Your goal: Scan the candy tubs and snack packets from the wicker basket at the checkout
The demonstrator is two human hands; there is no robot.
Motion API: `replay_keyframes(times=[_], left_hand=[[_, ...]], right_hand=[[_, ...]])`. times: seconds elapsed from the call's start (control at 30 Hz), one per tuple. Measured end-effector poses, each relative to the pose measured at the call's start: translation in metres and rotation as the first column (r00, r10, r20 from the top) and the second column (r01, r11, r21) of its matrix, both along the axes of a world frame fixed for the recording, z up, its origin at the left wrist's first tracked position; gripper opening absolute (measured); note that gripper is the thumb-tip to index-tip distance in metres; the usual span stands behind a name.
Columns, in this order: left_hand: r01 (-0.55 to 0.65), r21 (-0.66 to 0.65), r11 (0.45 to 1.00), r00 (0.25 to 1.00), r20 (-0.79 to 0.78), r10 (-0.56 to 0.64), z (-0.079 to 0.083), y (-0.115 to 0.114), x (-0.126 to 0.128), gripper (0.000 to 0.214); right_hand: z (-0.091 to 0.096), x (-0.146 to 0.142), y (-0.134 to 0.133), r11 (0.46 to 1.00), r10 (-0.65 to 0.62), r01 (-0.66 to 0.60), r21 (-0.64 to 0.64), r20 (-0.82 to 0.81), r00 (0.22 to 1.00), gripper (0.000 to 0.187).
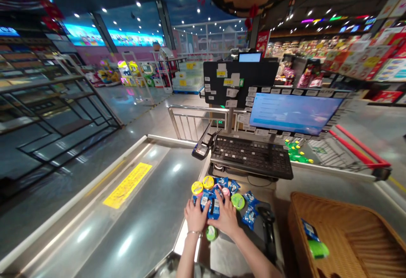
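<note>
On the counter in front of me, both my hands are around a bunch of small blue packets [213, 208] with white labels. From the left side my left hand [196, 214] presses its curled fingers onto them. My right hand [226, 215] grips the same bunch from the right, fingers bent over the top. Two round yellow-lidded tubs [208, 182] sit just beyond the fingertips. A green-lidded tub [237, 201] is right of my right hand, and another green tub [211, 232] lies between my wrists. More blue packets [249, 216] are scattered to the right.
A wicker basket [355, 235] at the right holds a blue packet and a green item. Behind the goods stand a keyboard [252, 155], a monitor [294, 112] and a handheld payment device [202, 147]. A steel counter [152, 214] stretches left. A shopping cart [358, 147] stands beyond.
</note>
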State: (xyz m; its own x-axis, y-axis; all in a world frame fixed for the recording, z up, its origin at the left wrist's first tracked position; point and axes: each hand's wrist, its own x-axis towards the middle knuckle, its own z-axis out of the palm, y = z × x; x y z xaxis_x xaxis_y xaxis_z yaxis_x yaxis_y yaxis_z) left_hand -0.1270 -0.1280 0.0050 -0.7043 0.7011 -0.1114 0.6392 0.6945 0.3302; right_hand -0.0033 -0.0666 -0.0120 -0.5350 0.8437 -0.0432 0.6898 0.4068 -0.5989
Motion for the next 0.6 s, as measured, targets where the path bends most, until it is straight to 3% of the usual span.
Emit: replay_keyframes(times=[0.2, 0.4, 0.6], left_hand=[[-0.005, 0.097, 0.995, 1.000, 0.026, 0.002, 0.001, 0.006, 0.006, 0.054], [0.008, 0.293, 0.956, 0.967, 0.240, -0.081, 0.004, 0.014, -0.006, 0.048], [-0.028, 0.383, 0.923, 0.944, 0.313, -0.102, -0.005, 0.024, -0.019, 0.056]], right_hand=[[-0.007, -0.003, 0.000, 0.997, -0.012, 0.018, 0.080, -0.075, 0.997, 0.101], [-0.005, 0.003, 0.003, 0.997, 0.028, -0.020, 0.069, -0.120, 0.992, 0.102], [-0.002, 0.005, 0.004, 0.999, 0.034, -0.031, 0.029, -0.106, 0.994, 0.107]])
